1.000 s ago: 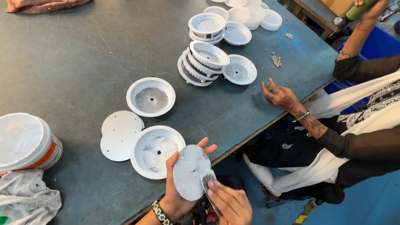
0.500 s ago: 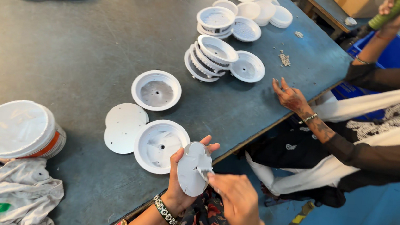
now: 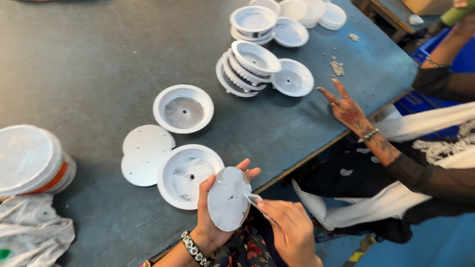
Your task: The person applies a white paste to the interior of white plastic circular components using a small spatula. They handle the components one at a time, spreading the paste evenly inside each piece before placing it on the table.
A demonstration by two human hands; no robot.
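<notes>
Your left hand (image 3: 210,220) grips the white disc (image 3: 229,198); right hand (image 3: 289,229) fingers pinch its film tab (image 3: 252,198). Pull sideways and the disc could slip.

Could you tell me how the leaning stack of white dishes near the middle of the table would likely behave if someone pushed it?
The stack of white dishes already leans with its layers offset, so a push would probably slide or topple it. The dishes look thin and plastic, so likely light. The table looks flat and smooth, so they would probably skid.

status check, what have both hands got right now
Left hand grips the round white plastic disc upright. Right hand pinches a small white strip at its face. Co-worker's hand on the grey table, apart.
</notes>
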